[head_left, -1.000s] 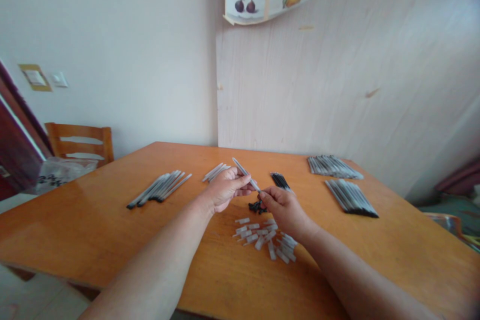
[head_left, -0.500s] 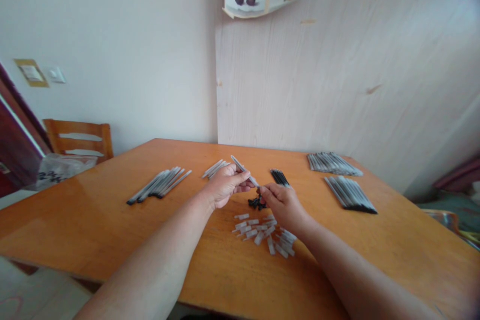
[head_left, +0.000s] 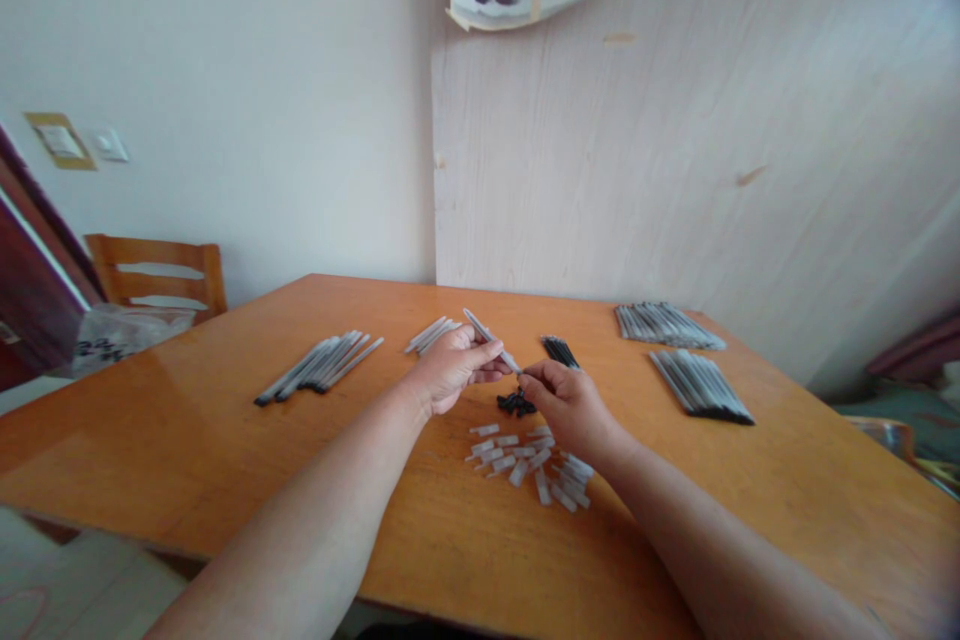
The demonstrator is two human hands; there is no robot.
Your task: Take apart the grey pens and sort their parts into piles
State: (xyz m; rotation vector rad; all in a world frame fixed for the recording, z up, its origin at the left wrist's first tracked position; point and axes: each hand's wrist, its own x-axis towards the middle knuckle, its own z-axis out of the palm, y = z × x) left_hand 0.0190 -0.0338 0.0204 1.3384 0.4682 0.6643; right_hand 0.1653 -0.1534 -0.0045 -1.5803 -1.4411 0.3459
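My left hand is closed round a thin grey pen barrel that slants up and away from me. My right hand pinches the barrel's near end, fingers closed; whether a small part sits between its fingertips I cannot make out. Just below the hands lie a small heap of black tips and several short clear caps scattered on the orange wooden table.
A row of grey pens lies at the left, a few barrels behind my left hand, black refills beyond my right. Two pen bundles lie at the right. A wooden chair and plastic bag stand at the far left.
Both hands stay on the barrel almost where they were. The view has tilted slightly, so the table and hands sit a little higher in the picture.
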